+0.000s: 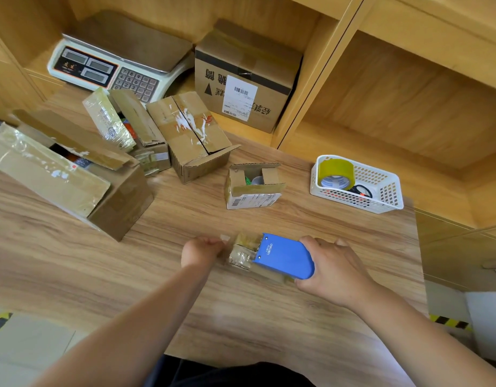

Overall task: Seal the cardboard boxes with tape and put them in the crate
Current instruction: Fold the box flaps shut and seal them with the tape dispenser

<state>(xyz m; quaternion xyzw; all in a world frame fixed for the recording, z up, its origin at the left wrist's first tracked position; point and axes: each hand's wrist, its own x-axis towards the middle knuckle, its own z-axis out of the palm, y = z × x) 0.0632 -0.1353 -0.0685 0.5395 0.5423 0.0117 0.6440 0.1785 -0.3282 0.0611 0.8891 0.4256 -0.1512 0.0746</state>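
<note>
Woodgrain ran across the pale table (269,317) under both my arms, and light wooden shelving (380,101) stood along its far edge. A scale (115,60) and 1 labelled carton (246,76) sat in the shelf bays.

My right hand (336,269) was wrapped around the blue tape dispenser (283,259), low over the table near its front. My left hand (202,251) pinched the tape end (225,238) just beside the dispenser's mouth, fingers curled tight.

The cardboard boxes lay further back on the table: a large box (73,180) at the left with flaps raised, 2 middle boxes (193,135) touching each other behind it, and a small box (252,188) standing open and apart, nearest the dispenser. A white basket (380,196) at the right held a yellow tape roll (337,173).

The clear tape was hard to trace against the wood. What filled the boxes was mostly hidden by flaps, and the dark thing behind the roll was too small to tell.
</note>
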